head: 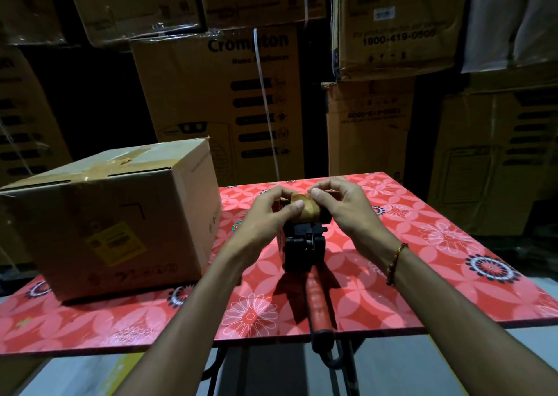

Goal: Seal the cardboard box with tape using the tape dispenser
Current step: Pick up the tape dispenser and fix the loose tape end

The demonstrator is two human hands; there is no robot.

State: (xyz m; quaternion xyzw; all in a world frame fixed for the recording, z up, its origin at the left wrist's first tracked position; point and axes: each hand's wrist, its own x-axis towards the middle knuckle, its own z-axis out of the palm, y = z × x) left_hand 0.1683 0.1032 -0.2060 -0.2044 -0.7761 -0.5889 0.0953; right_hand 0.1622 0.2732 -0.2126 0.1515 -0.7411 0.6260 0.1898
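A black tape dispenser (pixel 303 246) with a red handle lies on the red flowered table (pixel 422 244), its handle pointing toward me over the near edge. A brown tape roll (pixel 305 206) sits at its far end. My left hand (pixel 271 211) grips the roll from the left, thumb on top. My right hand (pixel 341 202) pinches the tape at the roll's top right. The cardboard box (pixel 114 214) stands on the table's left part, flaps down, with old brown tape across its top.
Tall stacks of printed cardboard cartons (pixel 217 99) fill the space behind the table. A white strap (pixel 265 102) hangs in front of them. The table's black legs (pixel 338 374) show below the near edge, over a grey floor.
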